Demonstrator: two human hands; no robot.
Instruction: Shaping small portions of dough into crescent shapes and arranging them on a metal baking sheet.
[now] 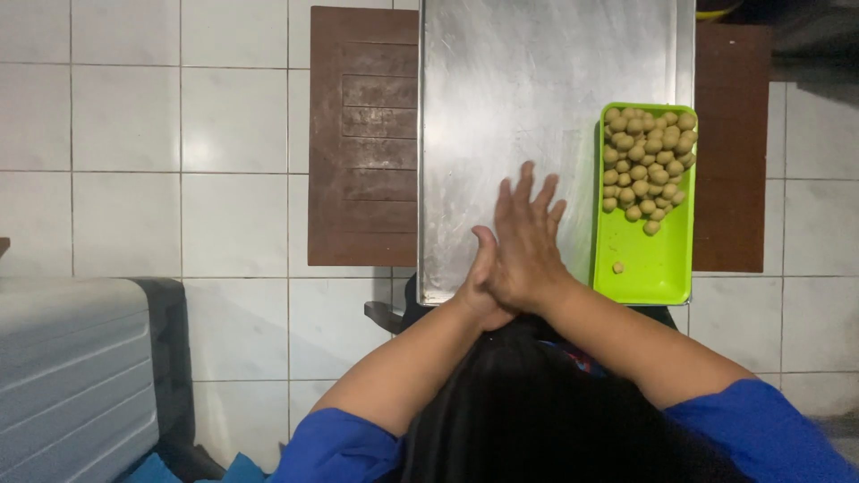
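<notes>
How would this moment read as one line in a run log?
hands: right hand pressed flat on left hand | over: metal tray | beside: green tray of dough balls

no packages, labels, signs or screens show anywhere in this view.

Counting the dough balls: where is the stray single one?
In the head view, the lone dough ball lies on the green tray, near its lower left corner, right of the pressed-together hands.
</notes>
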